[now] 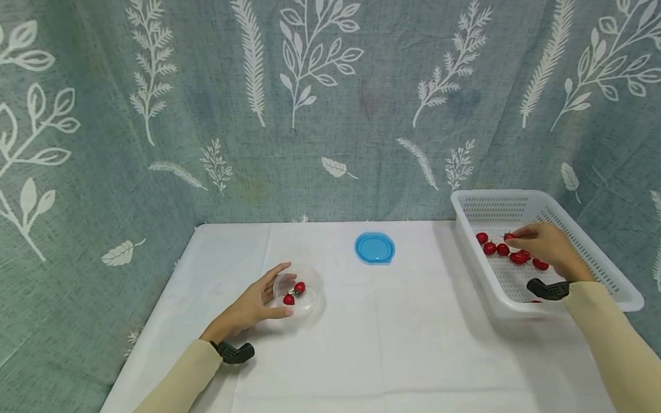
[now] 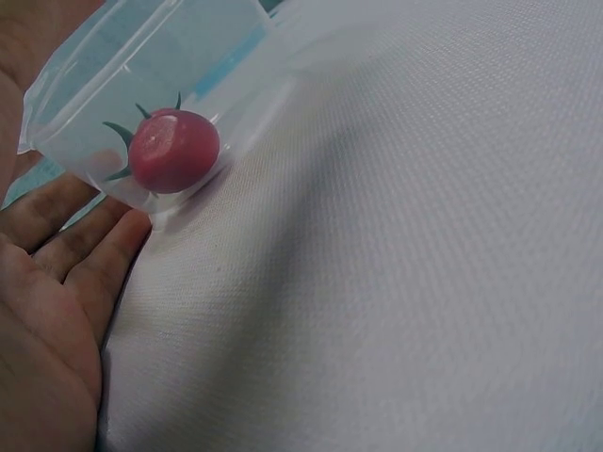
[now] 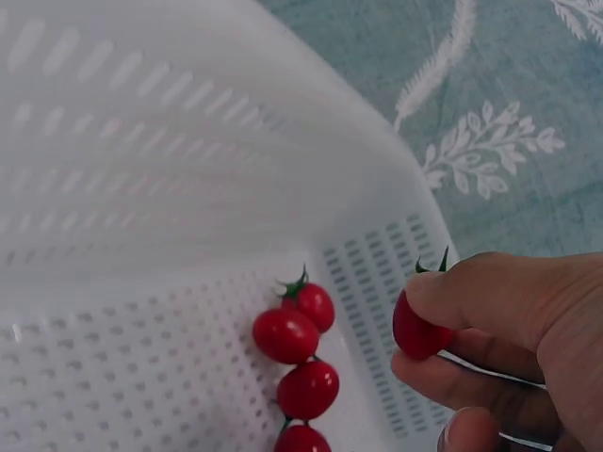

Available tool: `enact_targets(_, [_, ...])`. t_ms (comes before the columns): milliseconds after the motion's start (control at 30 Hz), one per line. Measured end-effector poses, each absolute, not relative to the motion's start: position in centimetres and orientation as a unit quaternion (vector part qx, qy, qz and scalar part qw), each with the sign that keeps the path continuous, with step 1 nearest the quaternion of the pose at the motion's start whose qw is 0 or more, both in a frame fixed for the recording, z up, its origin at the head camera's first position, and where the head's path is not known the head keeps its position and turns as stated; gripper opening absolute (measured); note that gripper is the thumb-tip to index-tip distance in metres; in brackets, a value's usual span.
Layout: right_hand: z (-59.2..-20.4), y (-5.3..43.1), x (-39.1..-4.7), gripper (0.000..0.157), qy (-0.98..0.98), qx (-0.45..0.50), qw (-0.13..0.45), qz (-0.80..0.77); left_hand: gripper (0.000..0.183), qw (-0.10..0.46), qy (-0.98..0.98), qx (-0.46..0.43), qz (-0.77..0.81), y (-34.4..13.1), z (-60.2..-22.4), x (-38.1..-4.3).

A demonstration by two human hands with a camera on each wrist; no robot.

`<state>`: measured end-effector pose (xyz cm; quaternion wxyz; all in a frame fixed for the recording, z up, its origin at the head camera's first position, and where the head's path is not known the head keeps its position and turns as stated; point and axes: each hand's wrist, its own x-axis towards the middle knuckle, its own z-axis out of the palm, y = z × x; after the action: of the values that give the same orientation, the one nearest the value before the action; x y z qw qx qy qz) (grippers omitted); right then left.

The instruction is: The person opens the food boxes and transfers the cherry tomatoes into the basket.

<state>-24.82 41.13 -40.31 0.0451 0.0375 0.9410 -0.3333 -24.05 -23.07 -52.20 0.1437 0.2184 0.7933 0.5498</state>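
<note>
A small clear plastic container (image 1: 314,297) stands on the table at left of centre, with two cherry tomatoes (image 1: 300,287) in it. My left hand (image 1: 251,305) holds it from the left side, thumb and fingers spread about its wall. One tomato (image 2: 174,155) with green sepals shows through the wall in the left wrist view. Over the white basket (image 1: 488,278) at the right, my right hand (image 1: 549,249) pinches a cherry tomato (image 3: 419,325) between thumb and fingers. Several more cherry tomatoes (image 3: 308,389) lie on the basket's floor beneath it.
A blue lid (image 1: 375,248) lies on the white tablecloth (image 1: 375,344) between the container and the basket. Behind the table hangs a grey-green curtain (image 1: 371,127) with white leaf prints. The basket's raised rim (image 1: 605,264) runs round the right hand's work area.
</note>
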Motion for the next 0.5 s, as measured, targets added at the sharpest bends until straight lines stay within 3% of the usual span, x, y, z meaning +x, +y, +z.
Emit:
enact_targets(233, [-41.1,42.6,-24.9,0.056,0.94,0.058,0.073,-0.328,0.108,0.145,0.794,0.218,0.548,-23.0,-52.1,-24.0])
enact_targets(500, [-42.0,43.8,-24.9,0.06,0.939,0.085,0.101,-0.316,0.107,0.145,0.795,0.212,0.549,-23.0,-52.1,-23.9])
